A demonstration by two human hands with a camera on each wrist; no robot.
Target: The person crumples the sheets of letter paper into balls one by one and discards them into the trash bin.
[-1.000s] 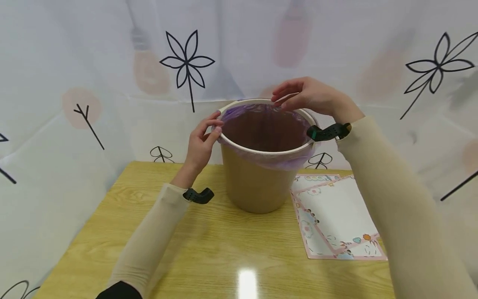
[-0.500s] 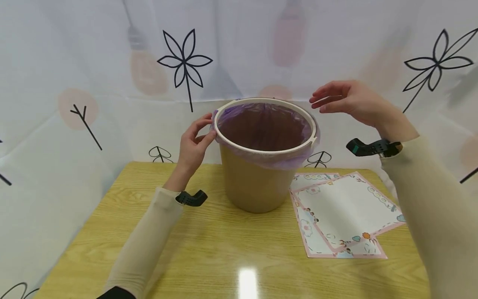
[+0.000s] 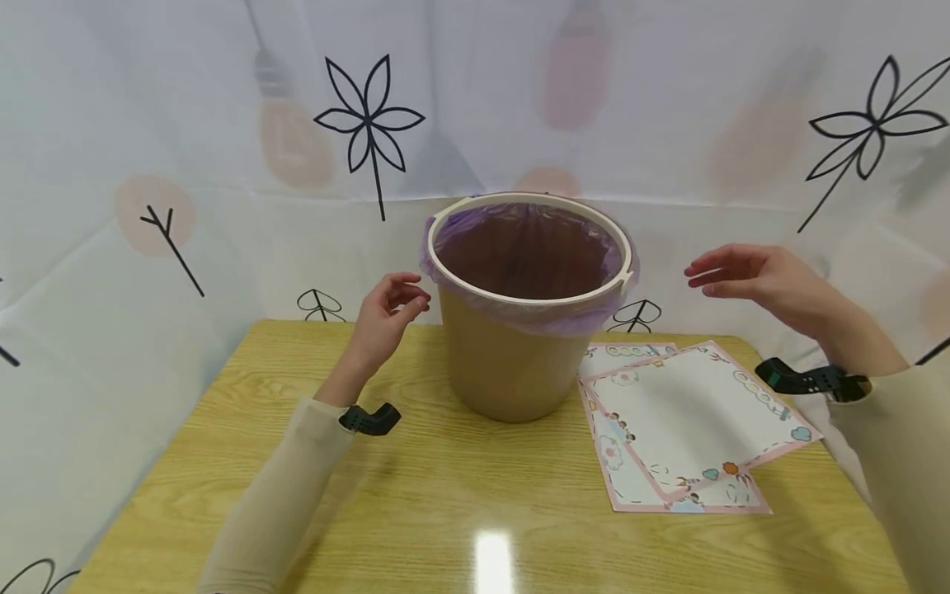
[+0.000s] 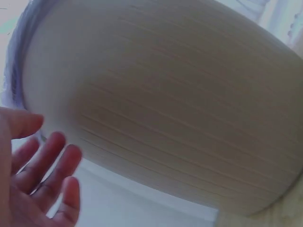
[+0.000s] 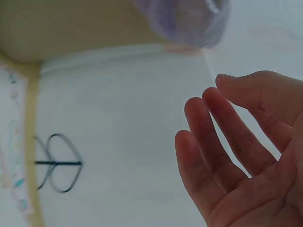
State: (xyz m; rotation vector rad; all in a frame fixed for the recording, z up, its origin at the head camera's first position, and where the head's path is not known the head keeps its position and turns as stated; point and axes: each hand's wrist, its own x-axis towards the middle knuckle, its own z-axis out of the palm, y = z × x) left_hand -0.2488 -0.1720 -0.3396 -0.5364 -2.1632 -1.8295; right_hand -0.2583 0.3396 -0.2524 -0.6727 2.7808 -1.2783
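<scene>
A tan trash can [image 3: 512, 371] stands upright towards the back of the table. A thin purple garbage bag [image 3: 564, 318] lines it and hangs over its top edge, and a white ring [image 3: 519, 300] circles the rim on top of the bag. My left hand [image 3: 386, 318] hovers just left of the can, fingers loosely bent and holding nothing; the left wrist view shows the can's ribbed wall beyond the fingertips. Away to the right of the can, my right hand [image 3: 772, 280] is in the air above the papers, its fingers relaxed, also holding nothing.
Two sheets of white paper [image 3: 698, 421] with pink decorated borders overlap on the wooden table [image 3: 416, 511], right of the can. A white cloth [image 3: 475, 99] printed with plants and bulbs hangs behind and at the left.
My left hand has let go of the can's rim and dropped a little. My right hand has moved off the rim, out to the right and down. The can stays put.
</scene>
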